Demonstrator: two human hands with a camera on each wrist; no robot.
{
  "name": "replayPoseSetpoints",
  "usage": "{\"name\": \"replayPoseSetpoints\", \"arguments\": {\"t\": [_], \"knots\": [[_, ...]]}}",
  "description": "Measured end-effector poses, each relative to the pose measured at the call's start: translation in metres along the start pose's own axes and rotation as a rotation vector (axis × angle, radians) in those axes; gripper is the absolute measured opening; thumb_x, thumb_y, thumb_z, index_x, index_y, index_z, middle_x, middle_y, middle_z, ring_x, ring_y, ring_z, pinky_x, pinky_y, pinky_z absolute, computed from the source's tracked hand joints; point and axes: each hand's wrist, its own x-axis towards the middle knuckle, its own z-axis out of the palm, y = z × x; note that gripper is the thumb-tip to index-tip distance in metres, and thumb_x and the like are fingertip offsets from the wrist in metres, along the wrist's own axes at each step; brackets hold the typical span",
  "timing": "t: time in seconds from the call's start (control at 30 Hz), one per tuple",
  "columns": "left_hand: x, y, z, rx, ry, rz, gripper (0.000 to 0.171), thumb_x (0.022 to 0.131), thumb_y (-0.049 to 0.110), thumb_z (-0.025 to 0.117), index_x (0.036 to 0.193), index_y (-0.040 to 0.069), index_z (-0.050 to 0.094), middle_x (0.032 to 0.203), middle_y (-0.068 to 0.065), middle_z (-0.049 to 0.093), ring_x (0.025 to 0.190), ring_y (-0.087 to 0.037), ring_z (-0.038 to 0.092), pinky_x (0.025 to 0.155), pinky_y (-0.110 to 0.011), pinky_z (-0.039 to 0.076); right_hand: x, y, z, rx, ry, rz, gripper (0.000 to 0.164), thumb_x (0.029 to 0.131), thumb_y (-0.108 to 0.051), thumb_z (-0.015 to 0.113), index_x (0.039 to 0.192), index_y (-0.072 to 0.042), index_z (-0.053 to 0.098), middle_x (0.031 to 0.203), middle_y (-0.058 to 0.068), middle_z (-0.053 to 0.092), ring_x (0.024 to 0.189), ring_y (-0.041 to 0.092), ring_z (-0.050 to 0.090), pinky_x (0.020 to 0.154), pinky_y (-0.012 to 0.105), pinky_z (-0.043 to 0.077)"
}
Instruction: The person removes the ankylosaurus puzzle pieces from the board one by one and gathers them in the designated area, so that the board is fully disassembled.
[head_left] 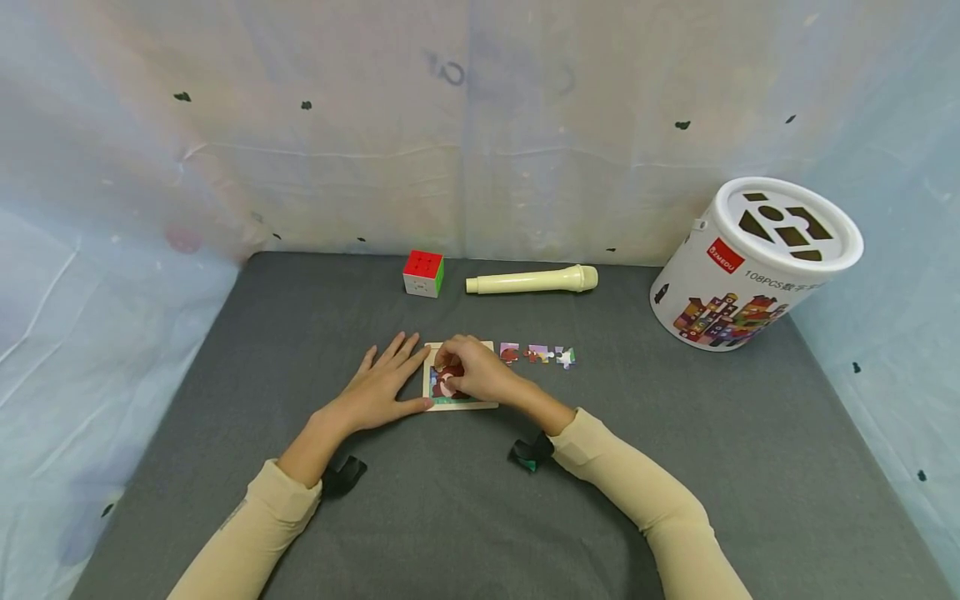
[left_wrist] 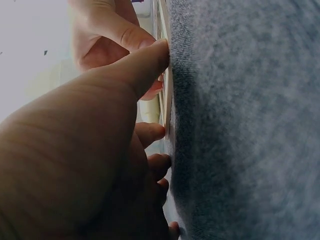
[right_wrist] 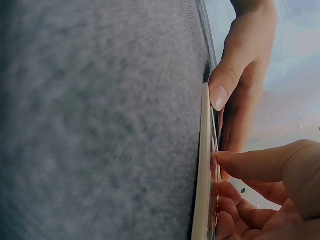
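A small jigsaw puzzle in a pale wooden frame (head_left: pixel 467 406) lies on the grey cloth, its brown, blue and green picture partly covered by hands. My left hand (head_left: pixel 378 390) rests flat at its left side, fingers spread and thumb pressing the frame's near left corner. Over the picture, my right hand (head_left: pixel 480 371) bends down with curled fingers. Its thumb (right_wrist: pixel 250 165) and fingertips touch the puzzle's surface; whether they pinch a piece, I cannot tell. Just right of the frame, loose puzzle pieces (head_left: pixel 538 354) lie in a row.
Behind the puzzle stand a red, white and green puzzle cube (head_left: pixel 423 273) and, lying down, a cream toy microphone (head_left: pixel 531 280). A large white block bucket (head_left: pixel 750 267) with shape holes in its lid is at the back right. Plastic sheeting (head_left: pixel 465 167) hangs around the table.
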Motion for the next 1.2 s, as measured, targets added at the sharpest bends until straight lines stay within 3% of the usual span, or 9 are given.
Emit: {"name": "replayPoseSetpoints", "arguments": {"t": [0.47,0.77,0.97,1.2], "knots": [[-0.0021,0.0065,-0.0037,0.014,-0.014,-0.034,0.090,0.093,0.059,0.060,0.160,0.012,0.024,0.165,-0.015,0.012,0.152,-0.036,-0.001,0.114,-0.067,0.000,0.0016,0.0030,0.0013,-0.021,-0.007,-0.015,0.018,0.084,0.002,0.077,0.098,-0.006,0.068,0.097,0.007,0.060,0.091,0.021,0.052,0.081,0.034,0.044],[-0.0022,0.0061,-0.0037,0.014,-0.019,-0.034,0.090,0.093,0.059,0.060,0.160,0.012,0.023,0.166,-0.014,0.012,0.152,-0.036,-0.002,0.114,-0.067,0.000,0.0015,0.0032,0.0001,-0.055,-0.039,-0.015,0.035,0.088,0.000,0.073,0.122,0.000,0.068,0.101,0.010,0.060,0.090,0.022,0.052,0.076,0.031,0.044],[-0.0020,0.0061,-0.0033,0.012,-0.022,-0.041,0.090,0.092,0.060,0.061,0.160,0.014,0.023,0.166,-0.012,0.011,0.153,-0.034,-0.003,0.114,-0.067,-0.001,0.0009,0.0028,-0.0005,-0.045,-0.040,-0.023,0.029,0.088,-0.001,0.073,0.118,-0.001,0.072,0.101,0.009,0.059,0.084,0.020,0.049,0.071,0.028,0.041],[-0.0021,0.0050,-0.0032,0.010,-0.021,-0.038,0.091,0.092,0.060,0.060,0.160,0.014,0.022,0.166,-0.012,0.011,0.153,-0.034,-0.003,0.114,-0.067,-0.001,0.0010,0.0027,-0.0011,-0.011,-0.059,-0.024,0.029,0.089,0.002,0.072,0.118,0.002,0.071,0.098,0.011,0.059,0.081,0.020,0.056,0.069,0.025,0.046]]}}
